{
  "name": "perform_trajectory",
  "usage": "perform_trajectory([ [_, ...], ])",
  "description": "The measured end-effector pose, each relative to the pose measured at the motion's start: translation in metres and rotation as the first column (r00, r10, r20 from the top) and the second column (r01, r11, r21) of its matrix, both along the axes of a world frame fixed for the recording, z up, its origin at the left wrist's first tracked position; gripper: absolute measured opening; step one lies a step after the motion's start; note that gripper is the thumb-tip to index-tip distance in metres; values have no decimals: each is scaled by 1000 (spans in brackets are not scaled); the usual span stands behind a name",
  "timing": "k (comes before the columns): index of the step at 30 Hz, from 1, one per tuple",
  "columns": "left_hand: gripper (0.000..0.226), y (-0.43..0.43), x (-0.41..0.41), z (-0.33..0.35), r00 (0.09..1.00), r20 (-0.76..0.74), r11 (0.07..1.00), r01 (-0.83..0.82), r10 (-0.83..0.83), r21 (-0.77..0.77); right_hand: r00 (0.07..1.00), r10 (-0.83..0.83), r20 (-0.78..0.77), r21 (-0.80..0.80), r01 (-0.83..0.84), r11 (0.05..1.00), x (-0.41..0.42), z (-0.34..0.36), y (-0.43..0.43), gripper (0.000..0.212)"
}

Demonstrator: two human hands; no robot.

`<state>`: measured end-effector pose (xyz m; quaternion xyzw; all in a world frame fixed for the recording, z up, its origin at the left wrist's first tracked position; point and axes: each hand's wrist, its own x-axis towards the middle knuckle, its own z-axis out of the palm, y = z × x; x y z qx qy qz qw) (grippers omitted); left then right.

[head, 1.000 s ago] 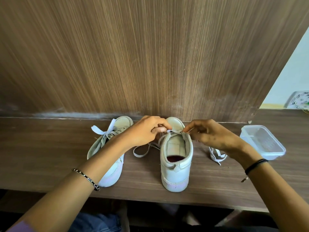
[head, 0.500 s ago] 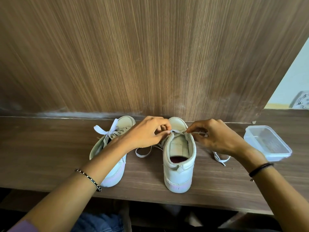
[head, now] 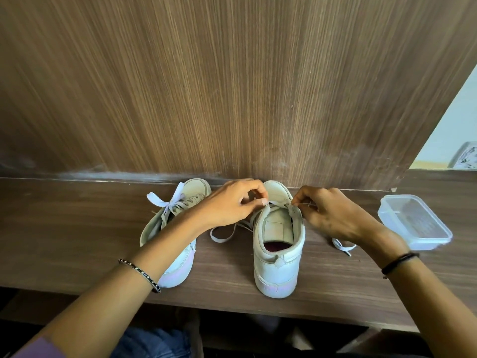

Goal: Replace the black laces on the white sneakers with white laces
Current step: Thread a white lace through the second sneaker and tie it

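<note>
We hold the white lace (head: 278, 203) with both hands at the top of the right-hand sneaker (head: 277, 270). The left hand (head: 229, 202) pinches it between thumb and forefinger just left of the tongue. The right hand (head: 333, 215) pinches it with curled fingertips at the right collar edge. Both grips are closed on the lace, with a short span drawn across the opening between them.

The sneaker stands on the wooden shelf (head: 77, 228), heel toward us and toe at the back panel (head: 232, 86). Its long axis runs straight away from us. The lace span lies across that axis, so each hand draws outward to its own side. Neither hand is nearer; they sit level on either side of the collar.

Slack rests on the shelf: a loose loop (head: 222, 235) between the two sneakers, and a free end (head: 343, 245) beside the right wrist. The left-hand sneaker (head: 178, 264) stands just beside, its white lace tied in a bow (head: 165, 202). No black lace is in view. We judge this to be the final lacing stage on the second shoe.

The panel blocks travel forward. The left-hand sneaker limits a pull to the left. The plastic container (head: 415, 223) sits apart from the right hand. Room is open upward and toward us. The heel is near the shelf's front edge, so a hard pull toward us could drag the sneaker off.
</note>
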<state>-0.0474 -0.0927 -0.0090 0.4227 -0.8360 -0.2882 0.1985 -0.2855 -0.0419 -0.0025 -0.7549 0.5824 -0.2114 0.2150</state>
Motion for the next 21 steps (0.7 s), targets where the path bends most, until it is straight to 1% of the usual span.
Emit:
perform_trajectory([
  [2,8,-1,-2,2,1000,-4,999,13,-13,-34,1000,4,9,41,-4,999,0,2,1,13],
  [4,13,-3,-5,6,996,74,993,48,-40,-105,999,-18,36,81,15,997,0,1,2,19],
  [6,14,-6,-9,12,978,204,975,90,-48,-203,987,-71,147,149,48,988,4,0,3,30],
  [7,14,-6,-11,14,967,252,964,108,-44,-243,966,-113,232,224,60,973,8,0,3,32],
  [9,15,-5,-12,17,951,307,945,134,-38,-298,903,-209,376,405,43,913,16,3,5,29],
  [10,15,-5,-12,16,947,319,936,143,-35,-322,888,-233,397,444,36,895,18,4,5,28],
  [11,15,-4,-12,15,946,322,928,149,-33,-342,892,-228,391,439,37,898,17,4,4,29],
  [12,15,-3,-10,13,948,317,923,150,-32,-354,909,-201,365,400,42,916,14,3,4,30],
  [13,14,-3,-9,11,953,301,925,145,-35,-351,930,-166,327,338,49,940,10,2,3,29],
  [14,14,-3,-8,10,961,274,934,131,-38,-331,947,-130,294,278,46,960,4,2,3,24],
  [16,16,-4,-7,8,981,191,965,82,-33,-250,961,-40,274,202,-17,979,-6,3,2,12],
  [17,18,-4,-8,8,989,146,978,59,-30,-198,967,10,255,171,-55,984,-10,4,3,11],
  [19,20,-5,-11,9,996,87,994,42,-34,-104,986,77,145,77,-88,993,-14,3,0,12],
  [21,18,-5,-15,11,998,50,999,41,-40,-14,995,87,46,-19,-87,996,-15,2,-2,14],
])
